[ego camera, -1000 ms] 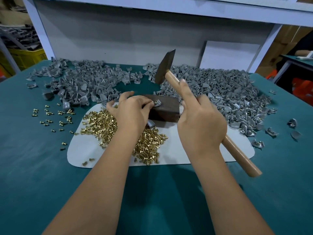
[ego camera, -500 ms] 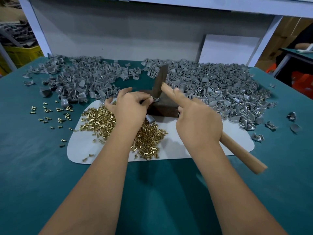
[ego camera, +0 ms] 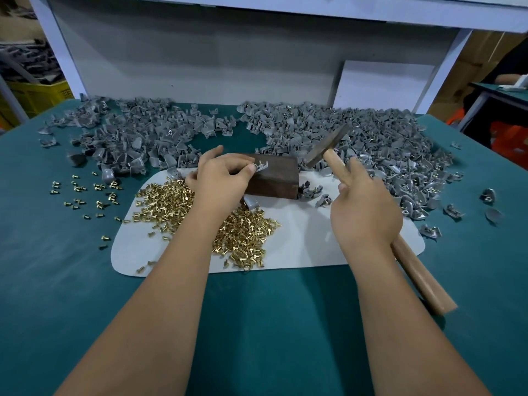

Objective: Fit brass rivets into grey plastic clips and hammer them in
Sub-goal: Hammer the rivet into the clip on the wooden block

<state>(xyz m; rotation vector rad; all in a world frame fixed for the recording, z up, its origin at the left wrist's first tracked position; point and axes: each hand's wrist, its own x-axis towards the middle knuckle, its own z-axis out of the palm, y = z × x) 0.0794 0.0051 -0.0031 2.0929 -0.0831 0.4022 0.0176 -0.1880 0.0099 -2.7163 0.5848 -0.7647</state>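
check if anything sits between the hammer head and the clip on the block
Nothing visible does. The hammer head hangs raised to the right of the grey clip, with open air between them. The left hand pinches the clip from its left side on the dark block, so its fingertips sit close to the strike spot.

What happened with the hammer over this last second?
The hammer, gripped throughout by the right hand, came down onto the clip on the dark block, then lifted off to the right, where its head now hangs above the grey clips. The left hand kept pinching that clip on the block. The rivet pile stayed put.
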